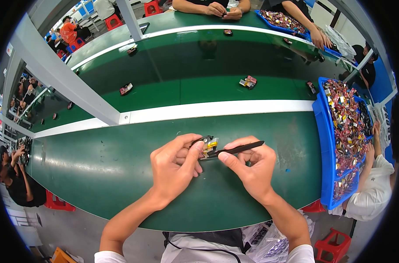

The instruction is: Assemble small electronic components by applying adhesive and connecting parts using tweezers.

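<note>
Over the middle of the green worktable [98, 175], my left hand [173, 164] pinches a small electronic assembly [211, 143] between thumb and fingers. It has a black shell, a silver part, yellow tape and some reddish wiring; my fingers cover part of it. My right hand [254, 168] grips black tweezers [244, 147] like a pen. Their narrow end points left and meets the assembly's lower edge; whether the tips are closed on a wire is too small to tell.
A blue bin [323, 149] heaped with small wired parts stands at the right. Past a white rail [208, 108] runs a green conveyor belt [177, 94] carrying scattered small assemblies. A grey post [68, 70] rises at left. Co-workers sit across the belt and at both sides.
</note>
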`<state>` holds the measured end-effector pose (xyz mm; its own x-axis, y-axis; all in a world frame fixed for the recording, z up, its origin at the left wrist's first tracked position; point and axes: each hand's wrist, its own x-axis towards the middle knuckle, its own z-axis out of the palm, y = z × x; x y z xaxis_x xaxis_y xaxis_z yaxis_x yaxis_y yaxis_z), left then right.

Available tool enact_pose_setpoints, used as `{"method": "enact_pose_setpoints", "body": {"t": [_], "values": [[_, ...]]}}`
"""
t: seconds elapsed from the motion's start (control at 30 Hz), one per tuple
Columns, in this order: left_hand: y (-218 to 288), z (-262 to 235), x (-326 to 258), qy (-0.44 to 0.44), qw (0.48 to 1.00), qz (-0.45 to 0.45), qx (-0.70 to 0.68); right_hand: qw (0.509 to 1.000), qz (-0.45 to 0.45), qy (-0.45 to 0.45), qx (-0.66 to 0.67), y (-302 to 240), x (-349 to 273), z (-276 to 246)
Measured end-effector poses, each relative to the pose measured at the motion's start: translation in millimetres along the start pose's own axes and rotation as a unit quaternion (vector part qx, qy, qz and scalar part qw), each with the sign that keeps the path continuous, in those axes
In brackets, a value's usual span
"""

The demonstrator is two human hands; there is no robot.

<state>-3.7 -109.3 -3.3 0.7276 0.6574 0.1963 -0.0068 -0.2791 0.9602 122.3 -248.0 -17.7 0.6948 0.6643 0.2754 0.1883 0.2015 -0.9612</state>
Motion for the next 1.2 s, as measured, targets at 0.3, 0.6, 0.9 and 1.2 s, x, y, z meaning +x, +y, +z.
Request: {"method": "enact_pose_setpoints", "body": {"t": [0.3, 0.6, 0.9, 1.2], "values": [[-2.6, 2.6, -3.0, 0.001, 0.999, 0.028, -0.017, 0.978, 0.156, 0.023, 0.136, -5.2, 3.1, 1.7], [-2.8, 1.8, -3.5, 0.003, 1.0, 0.014, -0.017, 0.991, 0.089, -0.002, 0.096, 1.3, 1.8, -2.1], [-4.6, -11.4, 3.3, -0.125, 0.967, -0.139, -0.176, 0.998, -0.008, -0.008, 0.055, 3.2, 0.0, -3.4], [-7.5, -14.4, 4.0, -0.151, 0.957, -0.136, -0.207, 0.994, -0.09, -0.008, -0.063, -0.1, -0.1, -2.3]]}}
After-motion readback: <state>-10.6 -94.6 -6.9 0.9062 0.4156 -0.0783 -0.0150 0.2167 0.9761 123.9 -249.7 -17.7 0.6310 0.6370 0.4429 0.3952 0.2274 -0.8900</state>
